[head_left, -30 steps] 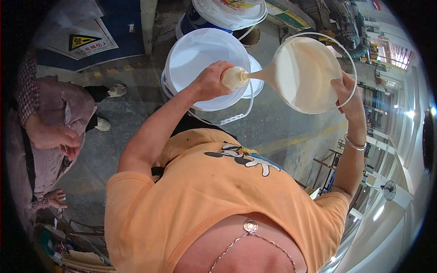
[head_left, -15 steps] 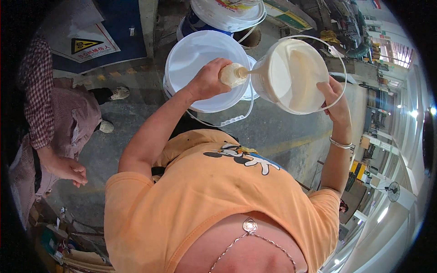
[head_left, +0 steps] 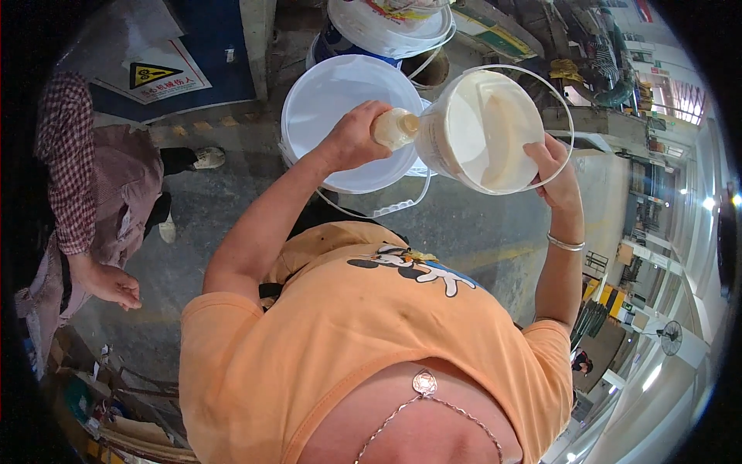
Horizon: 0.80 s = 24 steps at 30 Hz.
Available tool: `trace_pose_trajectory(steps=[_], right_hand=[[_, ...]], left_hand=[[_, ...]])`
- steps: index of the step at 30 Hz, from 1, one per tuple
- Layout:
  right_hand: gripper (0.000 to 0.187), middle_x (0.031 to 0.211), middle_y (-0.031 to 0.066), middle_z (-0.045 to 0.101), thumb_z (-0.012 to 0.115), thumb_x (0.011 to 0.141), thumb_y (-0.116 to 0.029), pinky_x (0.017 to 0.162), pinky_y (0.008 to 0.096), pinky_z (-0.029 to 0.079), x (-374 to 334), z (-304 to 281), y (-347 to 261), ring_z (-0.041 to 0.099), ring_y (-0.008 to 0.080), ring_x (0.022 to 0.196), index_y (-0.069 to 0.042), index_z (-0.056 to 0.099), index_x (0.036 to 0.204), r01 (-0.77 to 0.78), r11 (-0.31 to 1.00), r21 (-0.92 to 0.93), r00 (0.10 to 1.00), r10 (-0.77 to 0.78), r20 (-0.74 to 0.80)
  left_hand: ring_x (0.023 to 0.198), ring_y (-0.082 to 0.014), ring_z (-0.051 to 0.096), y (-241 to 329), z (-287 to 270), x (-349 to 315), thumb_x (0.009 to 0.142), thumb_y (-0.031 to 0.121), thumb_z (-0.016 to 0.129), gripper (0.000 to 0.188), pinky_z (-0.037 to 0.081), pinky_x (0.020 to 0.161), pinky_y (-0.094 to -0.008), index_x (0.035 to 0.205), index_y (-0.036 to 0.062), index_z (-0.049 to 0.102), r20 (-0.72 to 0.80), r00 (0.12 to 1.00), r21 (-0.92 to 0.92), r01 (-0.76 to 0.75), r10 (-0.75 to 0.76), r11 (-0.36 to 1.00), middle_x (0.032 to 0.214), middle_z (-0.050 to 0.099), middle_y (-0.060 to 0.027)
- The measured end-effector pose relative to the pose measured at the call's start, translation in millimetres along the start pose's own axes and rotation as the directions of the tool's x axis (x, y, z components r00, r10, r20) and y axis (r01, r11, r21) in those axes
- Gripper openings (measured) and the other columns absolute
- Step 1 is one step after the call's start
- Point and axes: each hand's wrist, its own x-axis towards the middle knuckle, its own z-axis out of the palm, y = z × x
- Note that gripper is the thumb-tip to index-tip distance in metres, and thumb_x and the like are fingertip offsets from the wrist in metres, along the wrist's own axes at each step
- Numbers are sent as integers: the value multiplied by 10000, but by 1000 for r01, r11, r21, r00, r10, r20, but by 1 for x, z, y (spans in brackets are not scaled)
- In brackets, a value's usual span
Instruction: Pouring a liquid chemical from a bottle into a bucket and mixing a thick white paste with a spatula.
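Observation:
My left hand (head_left: 357, 138) is wrapped round a small clear bottle (head_left: 393, 130) with pale cream-coloured contents, its neck pointing right. My right hand (head_left: 556, 170) grips the rim of a small white bucket (head_left: 438, 143) at its right side, thumb inside. This bucket is tilted, with cream-coloured liquid and smears along its inner wall. Its left edge is close to the bottle's mouth; I cannot tell whether they touch. Under my left hand stands a larger open white bucket (head_left: 317, 97), its wire handle hanging toward me.
Behind the large bucket are stacked lidded buckets (head_left: 352, 45). At the left stands another person (head_left: 108, 182) in a checked sleeve and apron. A blue panel (head_left: 220, 73) with a yellow warning sign is at the upper left. Machinery (head_left: 595, 58) lines the upper right.
The small bucket has shifted slightly left with my right hand. The thin stream between the bucket and the bottle's mouth no longer shows. The other person's hand has moved slightly.

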Motion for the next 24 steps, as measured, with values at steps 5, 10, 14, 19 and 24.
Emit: trace_pose_trajectory(steps=[5, 10, 14, 19, 24], right_hand=[[323, 579, -3, 557, 492, 867, -183, 266, 194, 258, 2, 3, 1, 374, 31, 322, 26, 615, 1081, -11, 1000, 11, 1000, 11, 0], [326, 569, -9, 549, 488, 864, -184, 269, 193, 259, 2, -2, 3, 372, 28, 325, 28, 616, 1077, 16, 1000, 15, 1000, -16, 23], [324, 559, -13, 541, 485, 864, -185, 269, 192, 261, 2, -6, 2, 370, 26, 324, 29, 614, 1071, 19, 999, -36, 999, -18, 28], [345, 569, -11, 548, 484, 866, -192, 270, 190, 266, 6, -12, 7, 374, 23, 326, 32, 609, 1096, 81, 996, -39, 996, -80, 42], [370, 576, -9, 554, 481, 865, -198, 270, 191, 270, 4, -16, 9, 378, 23, 327, 36, 603, 1125, 87, 994, -63, 995, -83, 60]], left_hand=[[1081, -261, 584, -1, 4, 1, 641, 75, 790, 645, 467, 978, -374, 1218, 44, 502, -41, 999, 30, -18, 19, 999, 1165, 568, -117], [1088, -264, 583, 4, 7, -2, 644, 57, 795, 633, 462, 980, -373, 1209, 43, 509, -60, 998, -2, -13, 12, 1000, 1165, 571, -114], [1077, -290, 574, 9, 12, -5, 632, 74, 779, 601, 455, 967, -382, 1176, 37, 528, -95, 995, 15, -4, 6, 1000, 1146, 576, -127], [1057, -317, 566, 11, 18, -4, 629, 104, 759, 555, 447, 954, -391, 1138, 28, 550, -128, 991, 12, -30, 31, 999, 1114, 584, -141], [1107, -278, 571, 18, 21, -5, 643, 76, 799, 658, 454, 987, -380, 1232, 47, 506, -58, 998, 59, 9, -5, 998, 1197, 561, -127]])
